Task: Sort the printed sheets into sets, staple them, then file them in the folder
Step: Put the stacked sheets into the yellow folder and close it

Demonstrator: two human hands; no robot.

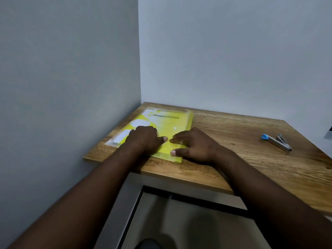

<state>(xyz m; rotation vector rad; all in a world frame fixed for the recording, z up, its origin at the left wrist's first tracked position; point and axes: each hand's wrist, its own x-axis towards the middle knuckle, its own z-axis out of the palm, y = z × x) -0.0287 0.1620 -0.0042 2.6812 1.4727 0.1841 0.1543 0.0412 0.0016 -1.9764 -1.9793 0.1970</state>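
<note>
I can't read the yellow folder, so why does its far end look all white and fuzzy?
In the head view, glare off the shiny folder whitens its far end and blurs the print. Also in the head view, the bottom of the picture is dim, while the stapler looks sharp.

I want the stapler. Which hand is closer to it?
The right hand, on the near corner of the yellow folder; the left hand is farther from the stapler.
</note>
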